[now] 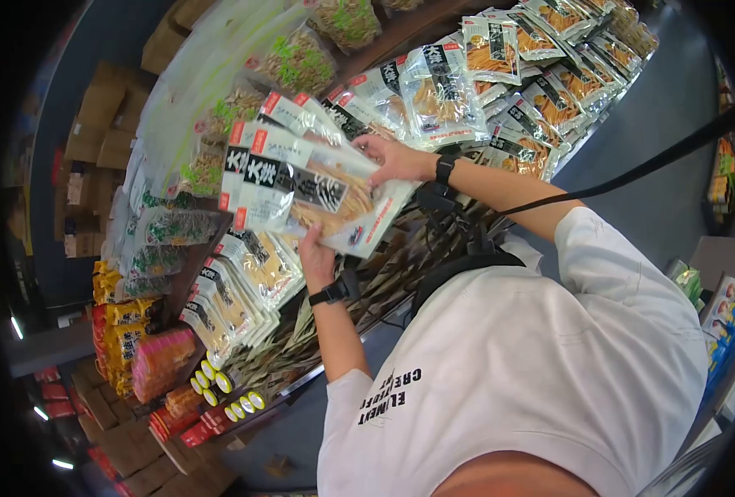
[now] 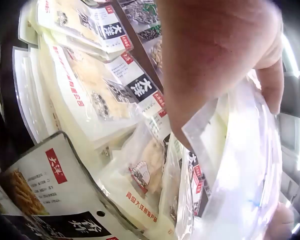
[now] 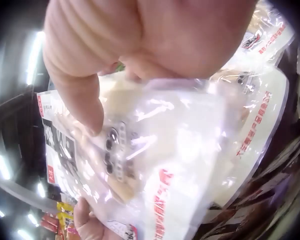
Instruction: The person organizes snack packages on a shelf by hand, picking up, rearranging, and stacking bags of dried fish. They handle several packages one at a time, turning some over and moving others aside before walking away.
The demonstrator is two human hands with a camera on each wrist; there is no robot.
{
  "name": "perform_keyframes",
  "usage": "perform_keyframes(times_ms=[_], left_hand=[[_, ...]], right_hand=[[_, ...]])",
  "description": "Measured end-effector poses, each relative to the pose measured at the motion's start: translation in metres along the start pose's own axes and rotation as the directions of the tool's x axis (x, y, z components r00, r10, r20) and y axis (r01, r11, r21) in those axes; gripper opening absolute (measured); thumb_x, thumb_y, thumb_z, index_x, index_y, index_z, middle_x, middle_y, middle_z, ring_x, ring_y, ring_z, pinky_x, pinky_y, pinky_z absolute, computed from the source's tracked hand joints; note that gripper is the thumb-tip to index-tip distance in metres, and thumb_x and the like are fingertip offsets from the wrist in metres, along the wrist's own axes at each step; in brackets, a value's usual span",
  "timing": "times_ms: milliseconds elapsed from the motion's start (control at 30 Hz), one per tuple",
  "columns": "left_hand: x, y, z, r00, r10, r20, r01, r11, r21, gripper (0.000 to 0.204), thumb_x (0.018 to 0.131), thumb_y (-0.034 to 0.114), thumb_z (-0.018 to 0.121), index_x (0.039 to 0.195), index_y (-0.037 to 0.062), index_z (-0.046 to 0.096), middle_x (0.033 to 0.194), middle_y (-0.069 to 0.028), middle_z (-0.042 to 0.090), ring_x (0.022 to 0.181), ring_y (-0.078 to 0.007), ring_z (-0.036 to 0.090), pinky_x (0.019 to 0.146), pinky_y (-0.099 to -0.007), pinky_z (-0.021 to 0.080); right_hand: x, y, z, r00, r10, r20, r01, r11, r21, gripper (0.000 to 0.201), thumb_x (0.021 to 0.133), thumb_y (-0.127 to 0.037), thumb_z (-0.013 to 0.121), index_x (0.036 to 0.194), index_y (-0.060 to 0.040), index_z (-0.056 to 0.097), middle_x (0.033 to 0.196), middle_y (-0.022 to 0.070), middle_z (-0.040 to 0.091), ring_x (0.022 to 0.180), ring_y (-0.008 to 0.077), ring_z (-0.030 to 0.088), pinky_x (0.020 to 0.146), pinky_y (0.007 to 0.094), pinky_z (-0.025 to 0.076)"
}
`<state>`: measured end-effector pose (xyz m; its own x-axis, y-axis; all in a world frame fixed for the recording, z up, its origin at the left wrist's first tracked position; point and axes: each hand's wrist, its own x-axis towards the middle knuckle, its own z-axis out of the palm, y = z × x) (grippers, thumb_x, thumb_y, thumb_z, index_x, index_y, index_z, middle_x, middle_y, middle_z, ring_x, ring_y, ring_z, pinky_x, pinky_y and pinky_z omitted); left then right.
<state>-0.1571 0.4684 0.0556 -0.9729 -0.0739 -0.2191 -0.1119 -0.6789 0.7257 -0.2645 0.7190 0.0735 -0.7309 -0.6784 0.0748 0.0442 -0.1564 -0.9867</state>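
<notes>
Both hands hold a small stack of white snack packets (image 1: 289,186) with clear windows, black label panels and red corners. Pale strips of dried food show through the front window. My left hand (image 1: 318,261) grips the lower edge, thumb on the front face. At the upper right edge, my right hand (image 1: 396,159) pinches the stack; in the right wrist view its thumb (image 3: 82,110) lies over the front. Similar packets (image 1: 247,273) lie fanned in a pile below the left hand. Others (image 1: 375,99) lie beyond the right hand.
Clear bags with green print (image 1: 293,62) line the back of the display. Orange-filled packets (image 1: 549,99) are heaped at the upper right. Yellow bags (image 1: 123,331) and yellow-rimmed round lids (image 1: 210,377) stand at the lower left. A black strap (image 1: 632,176) crosses the right side.
</notes>
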Motion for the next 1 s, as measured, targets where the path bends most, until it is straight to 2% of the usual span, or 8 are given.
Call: perform_keyframes(times_ms=[233, 533, 667, 733, 833, 900, 933, 1000], left_hand=[[-0.026, 0.007, -0.002, 0.996, 0.038, 0.083, -0.045, 0.996, 0.078, 0.053, 0.078, 0.002, 0.056, 0.128, 0.002, 0.037, 0.119, -0.0103, 0.05, 0.11, -0.0255, 0.05, 0.099, -0.0408, 0.037], [-0.005, -0.004, 0.059, 0.996, -0.055, 0.076, 0.031, 0.958, 0.284, 0.046, 0.078, 0.001, 0.06, 0.121, 0.0003, 0.043, 0.111, -0.0075, 0.053, 0.099, -0.0179, 0.054, 0.087, -0.0313, 0.044], [0.034, -0.026, 0.083, 0.982, -0.173, 0.075, 0.126, 0.897, 0.423, 0.044, 0.092, 0.026, 0.047, 0.127, -0.0008, 0.038, 0.12, -0.0097, 0.051, 0.105, -0.0204, 0.052, 0.093, -0.0326, 0.04], [0.045, -0.038, 0.11, 0.958, -0.198, 0.206, 0.157, 0.967, 0.2, 0.054, 0.095, 0.04, 0.034, 0.13, -0.0013, 0.035, 0.126, -0.0116, 0.048, 0.109, -0.0233, 0.05, 0.098, -0.035, 0.037], [0.075, -0.065, 0.127, 0.918, -0.338, 0.207, 0.331, 0.941, 0.068, 0.06, 0.095, 0.046, 0.028, 0.131, -0.0008, 0.035, 0.127, -0.0133, 0.046, 0.112, -0.0268, 0.049, 0.098, -0.0366, 0.036], [0.094, -0.097, 0.12, 0.955, -0.215, 0.205, 0.018, 0.732, 0.681, 0.05, 0.092, 0.036, 0.042, 0.122, -0.004, 0.044, 0.125, -0.0154, 0.047, 0.108, -0.0282, 0.051, 0.094, -0.0359, 0.038], [0.112, -0.12, 0.097, 0.962, -0.129, 0.24, -0.163, 0.431, 0.887, 0.046, 0.089, 0.031, 0.049, 0.118, -0.0056, 0.047, 0.122, -0.0161, 0.049, 0.104, -0.0287, 0.052, 0.092, -0.0356, 0.04], [0.111, -0.13, 0.096, 0.961, -0.042, 0.274, -0.253, 0.273, 0.928, 0.045, 0.08, 0.023, 0.06, 0.113, -0.0058, 0.05, 0.115, -0.0187, 0.051, 0.101, -0.0313, 0.052, 0.089, -0.0363, 0.041]], right_hand=[[0.003, -0.012, 0.036, 0.966, 0.251, 0.061, -0.254, 0.876, 0.409, 0.082, 0.074, -0.019, 0.073, 0.136, -0.0047, 0.02, 0.13, 0.0117, 0.04, 0.12, 0.0196, 0.039, 0.099, 0.0346, 0.033], [-0.01, -0.016, 0.0, 0.953, 0.262, 0.149, -0.302, 0.845, 0.441, 0.071, 0.074, -0.017, 0.071, 0.131, -0.0055, 0.029, 0.121, 0.0096, 0.047, 0.108, 0.0191, 0.05, 0.089, 0.0348, 0.045], [-0.041, -0.011, -0.045, 0.95, 0.284, -0.132, -0.212, 0.893, 0.397, 0.055, 0.079, -0.018, 0.066, 0.126, -0.0033, 0.042, 0.114, 0.0078, 0.053, 0.101, 0.0153, 0.053, 0.085, 0.0311, 0.046], [-0.064, 0.0, -0.07, 0.94, 0.168, -0.296, -0.08, 0.954, 0.287, 0.049, 0.083, -0.023, 0.062, 0.124, -0.0039, 0.042, 0.112, 0.0072, 0.054, 0.1, 0.0146, 0.055, 0.086, 0.0328, 0.047], [-0.104, 0.001, -0.102, 0.856, 0.321, -0.405, -0.028, 0.811, 0.584, 0.043, 0.086, -0.032, 0.056, 0.114, -0.0006, 0.049, 0.101, 0.0078, 0.059, 0.088, 0.0142, 0.06, 0.075, 0.0283, 0.052], [-0.124, 0.019, -0.14, 0.803, 0.401, -0.441, 0.014, 0.727, 0.686, 0.04, 0.086, -0.033, 0.057, 0.11, -0.0023, 0.051, 0.096, 0.0071, 0.061, 0.08, 0.0157, 0.063, 0.07, 0.0286, 0.054], [-0.14, 0.033, -0.172, 0.792, 0.41, -0.453, -0.036, 0.771, 0.636, 0.041, 0.085, -0.031, 0.058, 0.113, -0.0025, 0.048, 0.094, 0.0069, 0.061, 0.078, 0.0162, 0.063, 0.068, 0.03, 0.055], [-0.156, 0.004, -0.186, 0.806, 0.253, -0.535, 0.131, 0.805, 0.579, 0.043, 0.082, -0.019, 0.063, 0.118, -0.0052, 0.043, 0.098, 0.005, 0.057, 0.082, 0.016, 0.062, 0.068, 0.0318, 0.055]])
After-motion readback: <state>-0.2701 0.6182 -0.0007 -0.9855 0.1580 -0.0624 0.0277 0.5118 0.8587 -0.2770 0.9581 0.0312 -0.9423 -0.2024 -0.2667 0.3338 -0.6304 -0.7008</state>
